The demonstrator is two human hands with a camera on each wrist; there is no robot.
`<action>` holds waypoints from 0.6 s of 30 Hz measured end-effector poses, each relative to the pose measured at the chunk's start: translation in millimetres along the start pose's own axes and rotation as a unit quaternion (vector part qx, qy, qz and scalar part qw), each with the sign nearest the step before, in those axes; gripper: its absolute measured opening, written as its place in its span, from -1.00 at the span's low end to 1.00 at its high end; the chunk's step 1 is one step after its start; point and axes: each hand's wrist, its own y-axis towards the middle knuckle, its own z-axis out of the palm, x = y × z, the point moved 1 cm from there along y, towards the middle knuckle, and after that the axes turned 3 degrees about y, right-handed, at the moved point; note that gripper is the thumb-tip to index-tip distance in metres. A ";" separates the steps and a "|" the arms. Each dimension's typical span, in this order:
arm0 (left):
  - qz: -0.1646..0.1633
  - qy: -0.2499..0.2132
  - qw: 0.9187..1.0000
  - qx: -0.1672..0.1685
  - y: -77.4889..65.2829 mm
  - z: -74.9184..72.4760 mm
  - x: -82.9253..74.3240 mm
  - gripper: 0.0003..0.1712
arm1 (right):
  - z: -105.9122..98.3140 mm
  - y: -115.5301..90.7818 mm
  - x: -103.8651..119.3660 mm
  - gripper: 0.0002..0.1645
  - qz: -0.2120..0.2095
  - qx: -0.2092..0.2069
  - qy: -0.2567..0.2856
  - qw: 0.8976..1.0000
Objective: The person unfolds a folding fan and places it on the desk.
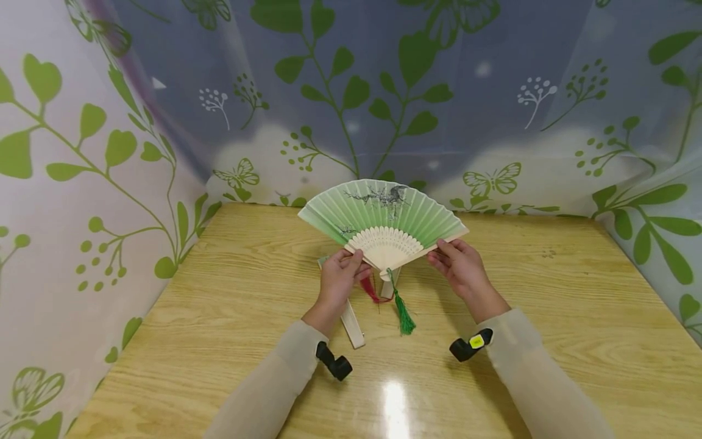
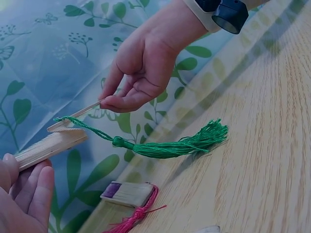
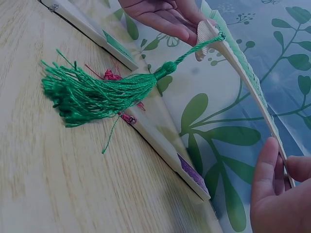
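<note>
A green folding fan [image 1: 384, 210] with a dark branch print is spread wide above the table. My left hand [image 1: 336, 281] pinches its left outer rib near the pivot. My right hand [image 1: 463, 268] pinches the right outer rib further out, with thumb and fingers on either side in the right wrist view. From the pivot hangs a green tassel [image 2: 170, 148]. Beneath lie two folded fans: one with green cloth [image 3: 92, 29], partly hidden by my left hand in the head view, and one with purple cloth [image 3: 163, 148] and a red tassel [image 2: 138, 213].
The wooden table [image 1: 548, 317] extends on all sides of the fans. Behind it and at both sides hangs a curtain [image 1: 351, 110] printed with leaves and butterflies, meeting the table's back edge. Small black cameras are strapped to both sleeves.
</note>
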 end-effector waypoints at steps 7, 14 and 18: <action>-0.004 0.002 1.000 -0.007 0.5 0.9 0.6 -0.81 | 0.3 -0.4 -0.9 -0.92 -0.003 -0.015 0.015 1.000; -0.004 0.002 1.000 -0.012 1.6 1.5 1.8 -0.79 | 1.4 0.1 -3.2 -0.88 -0.004 -0.035 0.028 0.999; -0.005 -0.002 1.000 -0.017 2.2 1.7 3.1 -0.78 | 2.1 0.5 -4.8 -0.88 -0.004 -0.046 0.032 0.998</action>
